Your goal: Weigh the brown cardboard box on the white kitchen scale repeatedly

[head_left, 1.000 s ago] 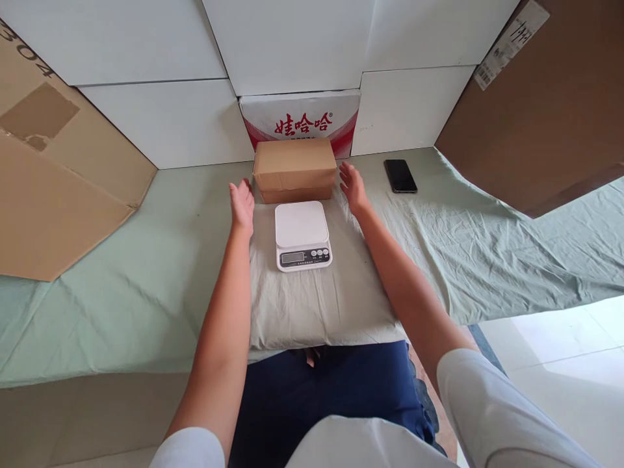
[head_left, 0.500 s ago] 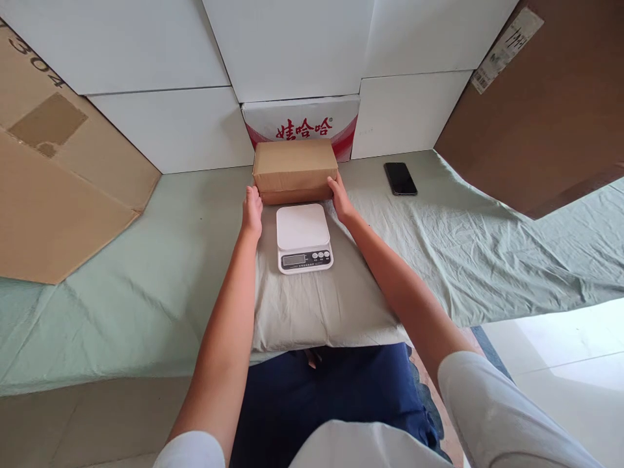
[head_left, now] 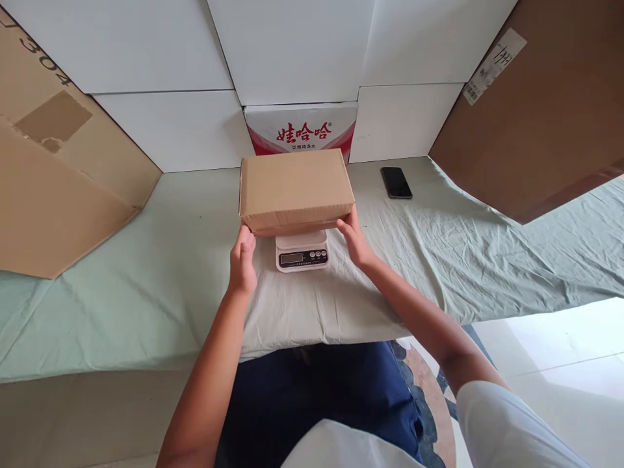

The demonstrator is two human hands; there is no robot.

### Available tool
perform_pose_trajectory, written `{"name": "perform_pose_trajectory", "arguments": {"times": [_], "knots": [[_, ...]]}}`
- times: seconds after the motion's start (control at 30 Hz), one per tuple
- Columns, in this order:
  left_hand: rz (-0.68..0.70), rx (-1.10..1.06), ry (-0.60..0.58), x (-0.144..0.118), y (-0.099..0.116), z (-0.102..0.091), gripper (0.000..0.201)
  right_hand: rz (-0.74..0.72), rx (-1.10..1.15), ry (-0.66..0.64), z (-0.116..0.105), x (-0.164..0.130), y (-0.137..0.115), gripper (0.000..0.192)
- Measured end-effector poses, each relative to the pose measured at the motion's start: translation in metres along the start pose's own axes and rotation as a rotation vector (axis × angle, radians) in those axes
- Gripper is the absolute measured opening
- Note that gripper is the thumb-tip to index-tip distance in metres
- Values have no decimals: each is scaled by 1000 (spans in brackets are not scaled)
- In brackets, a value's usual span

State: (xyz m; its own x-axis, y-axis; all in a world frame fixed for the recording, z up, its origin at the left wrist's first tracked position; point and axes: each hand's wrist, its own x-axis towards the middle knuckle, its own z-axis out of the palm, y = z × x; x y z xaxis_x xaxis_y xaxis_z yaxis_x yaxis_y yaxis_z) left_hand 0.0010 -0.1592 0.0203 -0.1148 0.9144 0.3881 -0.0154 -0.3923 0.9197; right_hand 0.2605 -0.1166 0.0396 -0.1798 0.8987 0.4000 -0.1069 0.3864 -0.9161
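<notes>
- blk phone (head_left: 396, 182) on grn cloth (head_left: 195, 273), R
- lg tan cardboard (head_left: 73, 201) w/ "304", L
- brn carton (head_left: 541, 136) w/ wht label (head_left: 494, 66), R
- wht/red box (head_left: 301, 129), back ctr

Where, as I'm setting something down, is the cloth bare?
Bare cloth lies between the left carton and left hand, and, wrinkled, between the phone and right forearm. Crowded: the middle, with held box, scale and right hand.

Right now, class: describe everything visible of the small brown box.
The brown box looks like plain cardboard: oblong, closed, with a flat top and creased front. A long side faces the camera. The left grip and right grip hold its near corners. It partly hides the white scale; whether they touch is unclear.
</notes>
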Motion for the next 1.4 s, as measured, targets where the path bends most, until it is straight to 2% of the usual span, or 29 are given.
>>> {"name": "perform_pose_trajectory", "arguments": {"times": [0.07,0.17,0.57,0.97,1.2,1.3,1.4], "knots": [[-8,13,-1,-14,-2,1,90,8,21,28,2,-15,2,82],[-2,24,19,-22,-3,3,84,32,42,69,4,-24,8,76],[-38,33,15,-22,-7,4,90,103,55,121,4,-26,13,80],[-62,34,28,-24,-3,3,91,85,25,126,5,-26,13,77],[-58,36,7,-25,-1,3,92,82,-25,119,5,-26,18,82],[6,33,63,-24,-4,0,86,75,-31,159,-3,-24,18,80],[43,31,208,-21,-7,-9,82,22,-57,302,-20,-18,13,78]]}}
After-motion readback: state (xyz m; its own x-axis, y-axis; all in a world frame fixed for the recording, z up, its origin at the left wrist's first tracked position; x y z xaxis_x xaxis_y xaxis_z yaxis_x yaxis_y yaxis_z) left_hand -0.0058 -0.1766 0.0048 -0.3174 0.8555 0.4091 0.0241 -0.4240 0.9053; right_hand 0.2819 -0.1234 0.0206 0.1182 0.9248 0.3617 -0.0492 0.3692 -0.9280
